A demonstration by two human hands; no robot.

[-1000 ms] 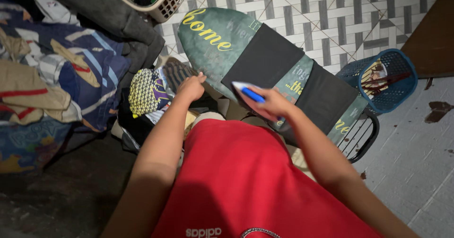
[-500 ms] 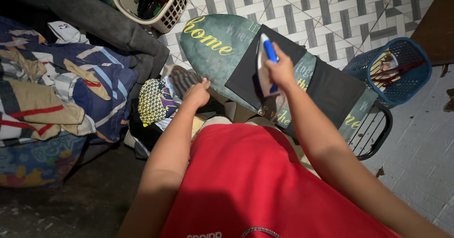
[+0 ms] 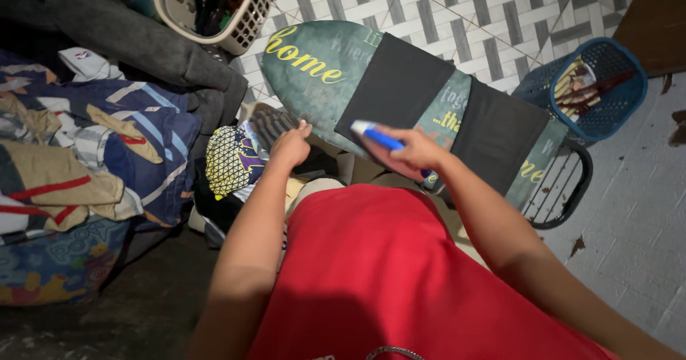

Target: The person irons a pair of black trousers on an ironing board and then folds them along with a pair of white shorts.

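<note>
The right hand point(image 3: 414, 153) reaches forward over the green padded ironing board point(image 3: 314, 67), fingers clamped on the blue-and-white handle of a clothes iron point(image 3: 376, 137), which hovers at the edge of a flat black cloth point(image 3: 396, 85) laid across the board. The left hand point(image 3: 291, 145) rests curled, fingers together, on the patterned yellow-and-black garment point(image 3: 227, 161) in a clothes heap beside the board. Grey-striped white floor tiles point(image 3: 457, 10) lie beyond, with a white laundry basket point(image 3: 246, 27) and a blue plastic basket point(image 3: 607, 110).
</note>
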